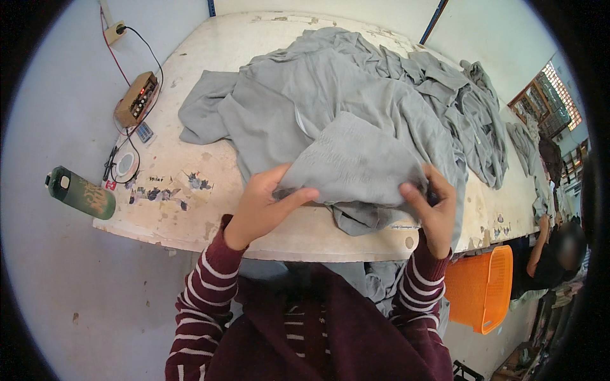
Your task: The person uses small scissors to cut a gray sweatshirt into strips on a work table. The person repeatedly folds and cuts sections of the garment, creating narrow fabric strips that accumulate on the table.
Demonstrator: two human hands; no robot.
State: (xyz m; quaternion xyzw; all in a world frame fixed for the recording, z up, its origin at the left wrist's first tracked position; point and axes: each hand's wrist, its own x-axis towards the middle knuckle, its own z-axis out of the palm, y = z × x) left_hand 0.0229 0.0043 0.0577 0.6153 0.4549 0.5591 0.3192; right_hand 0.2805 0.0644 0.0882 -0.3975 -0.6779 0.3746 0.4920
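Grey cloth garments [324, 82] lie heaped across the table in front of me. I hold up one edge of a grey garment piece [359, 159] that has a gathered, crinkled band along it. My left hand [267, 200] pinches its left end, the thumb on top and the fingers beneath the cloth. At the other end, my right hand [432, 206] grips the cloth between thumb and fingers. The edge between both hands is stretched nearly straight, and a loose fold of grey fabric hangs below it onto the table.
A pale worn table [210, 222] bears a green bottle [79, 192] at its left edge. Behind that sit a brown control box [136, 98] with cables and a round white device [126, 164]. An orange plastic basket [480, 289] stands below right. Further right, another person [556, 254] works.
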